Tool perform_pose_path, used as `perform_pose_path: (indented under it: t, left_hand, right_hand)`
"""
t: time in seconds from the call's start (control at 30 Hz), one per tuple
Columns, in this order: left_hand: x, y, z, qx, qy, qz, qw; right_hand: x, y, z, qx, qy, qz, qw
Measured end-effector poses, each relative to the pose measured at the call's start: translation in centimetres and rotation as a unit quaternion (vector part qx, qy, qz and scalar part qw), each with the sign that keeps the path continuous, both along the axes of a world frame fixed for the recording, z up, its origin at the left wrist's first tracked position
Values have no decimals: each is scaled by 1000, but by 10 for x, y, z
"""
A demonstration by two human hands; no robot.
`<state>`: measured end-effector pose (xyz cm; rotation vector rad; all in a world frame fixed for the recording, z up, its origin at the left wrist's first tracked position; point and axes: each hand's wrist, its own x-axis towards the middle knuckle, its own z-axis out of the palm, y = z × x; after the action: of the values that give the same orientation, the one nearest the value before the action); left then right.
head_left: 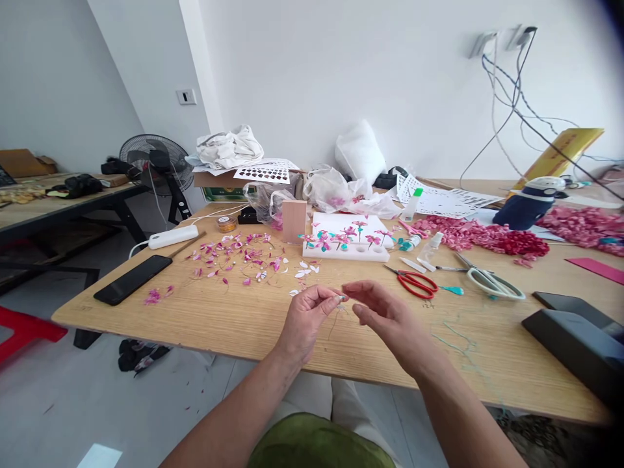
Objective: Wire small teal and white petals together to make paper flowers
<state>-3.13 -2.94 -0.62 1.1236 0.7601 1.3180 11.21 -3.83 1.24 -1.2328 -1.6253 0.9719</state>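
Observation:
Over the front of the wooden table [292,338], my left hand [307,315] pinches a small piece with a thin wire stem [333,324] hanging below it. The piece itself is mostly hidden by the fingertips. My right hand [387,315] hovers just beside it, thumb and fingers apart, with nothing visible between them. Behind the hands lie white petals [305,270] and many scattered pink petals on fine wires [234,250]. Several pink and teal wired flowers [351,233] stand in a white foam block [341,251].
Red-handled scissors [416,283], white-handled scissors [494,284] and a small clear bottle [431,248] lie right of centre. A black phone [131,279] is at the left, a dark box [575,348] at the right edge. Pink flower strands [468,235] and a navy bottle [524,207] sit farther back.

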Motion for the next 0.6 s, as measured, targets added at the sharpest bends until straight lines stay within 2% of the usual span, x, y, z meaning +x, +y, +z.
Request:
perform_pose_path:
  t: [0.13, 0.4, 0.6]
  left_hand:
    - [-2, -2, -1, 8, 4, 10, 1000]
    - [0, -9, -1, 21, -5, 22, 1000]
    - [3, -9, -4, 40, 10, 60, 997]
  right_hand:
    - [-12, 0, -3, -55, 111, 34, 992]
    - [-11, 0, -15, -65, 178, 25, 982]
    - [-13, -4, -18, -77, 195, -2, 978]
